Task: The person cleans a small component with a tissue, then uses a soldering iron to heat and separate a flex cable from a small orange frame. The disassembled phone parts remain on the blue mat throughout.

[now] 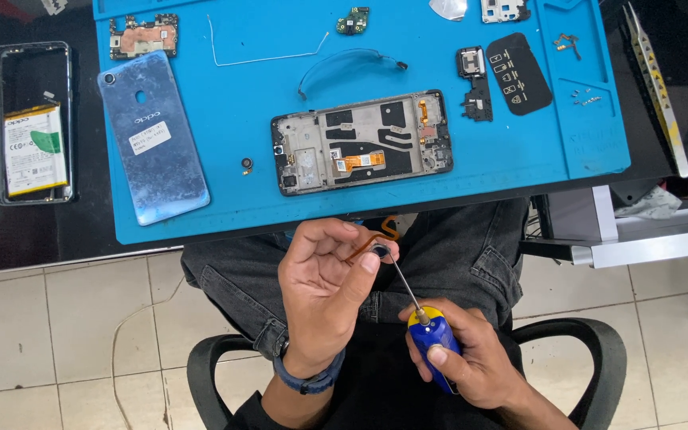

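Orange flex part (377, 239), seemingly, pinched in left hand (324, 291); right hand (459, 358) grips blue-handled screwdriver (426, 326); white-labelled battery (34, 150) far left.

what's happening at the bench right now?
A seated person is working over their lap. The left hand pinches a small round part on an orange flex cable, and the right hand holds a blue-handled screwdriver with its tip at that part. On the blue work mat lie an opened phone frame, a back cover and loose boards.

Blue mat (232, 191), silvery-blue back cover (153, 139), blue-and-yellow screwdriver (431, 338), orange ribbon cable (369, 240)
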